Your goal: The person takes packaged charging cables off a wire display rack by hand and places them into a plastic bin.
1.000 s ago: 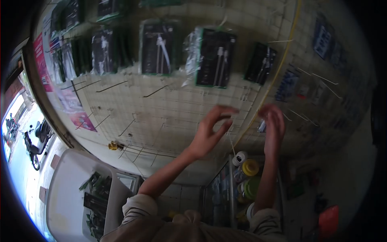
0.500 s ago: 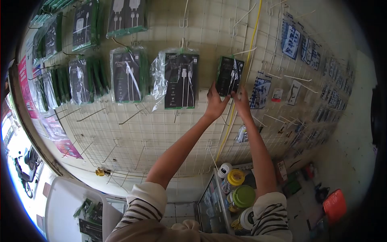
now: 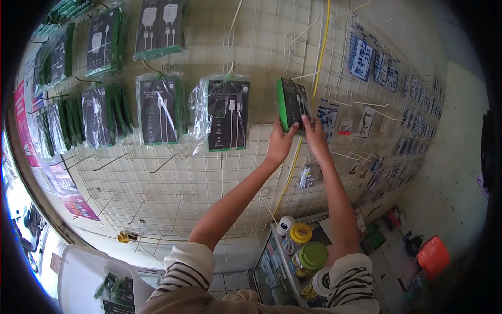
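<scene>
A small black and green cable box (image 3: pixel 294 104) hangs at a hook on the wire grid, turned so that its green left side shows. My left hand (image 3: pixel 281 142) grips its lower left edge, and my right hand (image 3: pixel 315 137) holds its lower right corner, fingers on the front. Left of it hangs a larger cable pack (image 3: pixel 228 114) in clear plastic, apart from my hands. Another cable pack (image 3: pixel 158 111) hangs farther left.
More packs (image 3: pixel 98 116) fill hooks at the left. Blue-white packs (image 3: pixel 361 58) hang at the right. Below are a white bin (image 3: pixel 86 277), a glass case with a green-lidded jar (image 3: pixel 314 255), and a red-orange object (image 3: pixel 433 257).
Both hands first rose from below onto the small box. Since then the box has turned, showing more of its green side. The view has also shifted.
</scene>
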Motion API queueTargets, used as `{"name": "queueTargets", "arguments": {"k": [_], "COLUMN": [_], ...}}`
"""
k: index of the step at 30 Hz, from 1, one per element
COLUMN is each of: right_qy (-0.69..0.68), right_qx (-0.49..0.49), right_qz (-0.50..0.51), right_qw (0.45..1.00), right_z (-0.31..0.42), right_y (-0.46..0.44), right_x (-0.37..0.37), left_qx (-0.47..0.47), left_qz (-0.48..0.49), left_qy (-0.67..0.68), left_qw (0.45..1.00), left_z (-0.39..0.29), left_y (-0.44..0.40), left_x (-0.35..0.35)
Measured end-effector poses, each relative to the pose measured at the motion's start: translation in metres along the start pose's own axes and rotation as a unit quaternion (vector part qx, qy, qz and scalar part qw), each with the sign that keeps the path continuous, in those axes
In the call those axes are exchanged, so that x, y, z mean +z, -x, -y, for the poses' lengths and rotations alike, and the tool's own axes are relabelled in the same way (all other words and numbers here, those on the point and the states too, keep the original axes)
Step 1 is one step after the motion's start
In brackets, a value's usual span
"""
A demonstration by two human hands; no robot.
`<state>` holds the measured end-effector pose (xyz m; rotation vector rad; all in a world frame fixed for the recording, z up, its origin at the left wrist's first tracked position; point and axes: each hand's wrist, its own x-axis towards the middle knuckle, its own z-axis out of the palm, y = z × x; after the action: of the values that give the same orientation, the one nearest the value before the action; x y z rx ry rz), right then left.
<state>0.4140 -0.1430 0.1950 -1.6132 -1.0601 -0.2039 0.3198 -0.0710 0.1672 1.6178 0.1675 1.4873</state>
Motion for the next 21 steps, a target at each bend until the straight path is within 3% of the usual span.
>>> {"name": "queueTargets", "arguments": {"k": [1, 9, 12, 18, 20, 21], "right_qy": [0.0, -0.137, -0.205, -0.204, -0.266, -0.263], "right_qx": [-0.021, -0.055, -0.007, 0.013, -0.007, -0.014], "right_qz": [-0.023, -0.029, 0.029, -0.024, -0.039, -0.056], "right_qw": [1.0, 0.989, 0.978, 0.979, 0.963, 0.963], "right_z": [0.007, -0.002, 0.007, 0.031, 0.045, 0.047], "right_y": [0.001, -0.023, -0.012, 0.014, 0.025, 0.027], "right_x": [-0.005, -0.01, -0.018, -0.039, -0.046, -0.049], "left_qx": [-0.05, -0.013, -0.011, 0.017, 0.028, 0.065], "left_qz": [0.079, 0.08, 0.096, 0.128, 0.134, 0.111], "left_qy": [0.031, 0.068, 0.078, 0.106, 0.108, 0.089], "left_qw": [0.995, 0.994, 0.992, 0.986, 0.985, 0.988], "left_z": [-0.004, -0.019, -0.032, -0.052, -0.056, -0.059], "left_y": [-0.001, 0.013, 0.024, 0.037, 0.039, 0.04], "left_x": [-0.003, -0.005, -0.006, -0.006, -0.003, -0.001]}}
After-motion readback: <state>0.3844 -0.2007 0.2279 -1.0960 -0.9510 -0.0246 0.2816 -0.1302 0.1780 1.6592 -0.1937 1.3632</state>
